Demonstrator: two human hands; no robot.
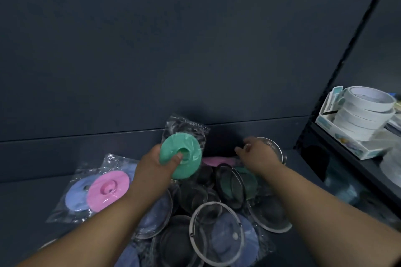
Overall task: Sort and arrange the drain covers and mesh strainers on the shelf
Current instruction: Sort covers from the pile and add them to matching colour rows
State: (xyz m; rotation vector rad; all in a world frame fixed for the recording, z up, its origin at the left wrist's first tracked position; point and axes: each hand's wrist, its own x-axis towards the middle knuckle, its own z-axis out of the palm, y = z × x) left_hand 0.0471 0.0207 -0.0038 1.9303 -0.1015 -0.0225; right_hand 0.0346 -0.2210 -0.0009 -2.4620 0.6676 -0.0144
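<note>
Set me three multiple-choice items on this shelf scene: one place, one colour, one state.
1. The bagged pink round silicone drain cover lies: A) on the shelf, left of the left hand; B) in a drawer; C) on a hook.
2. The round silicone drain cover held up is: A) blue; B) green; C) pink.
3. The left hand is: A) flat on the shelf; B) an empty fist; C) gripping that cover.
1 A, it lies beside the left forearm; 2 B, its disc is mint green; 3 C, the thumb presses its centre.
</note>
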